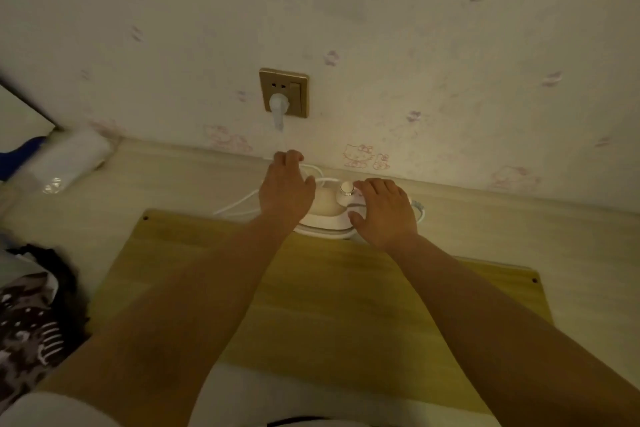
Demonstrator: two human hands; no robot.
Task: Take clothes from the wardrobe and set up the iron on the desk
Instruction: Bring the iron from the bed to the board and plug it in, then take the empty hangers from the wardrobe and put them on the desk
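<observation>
bench [519, 236]: one, against wall | board [329, 305]: one, flat on bench | clothes [31, 315]: one dark heap at bench's left edge, out of wardrobe | iron [329, 215]: one, at board's far edge, plugged into socket [284, 92] | left hand [285, 189]: curled over cord [239, 205] | right hand [384, 210]: spread on iron beside dial [346, 188] | left to do: apparently only dial setting

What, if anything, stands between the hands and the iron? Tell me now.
Nothing visible does. The left hand and right hand are already at the iron, one on each side, at the far edge of the yellow board. Its plug sits in the wall socket.
</observation>
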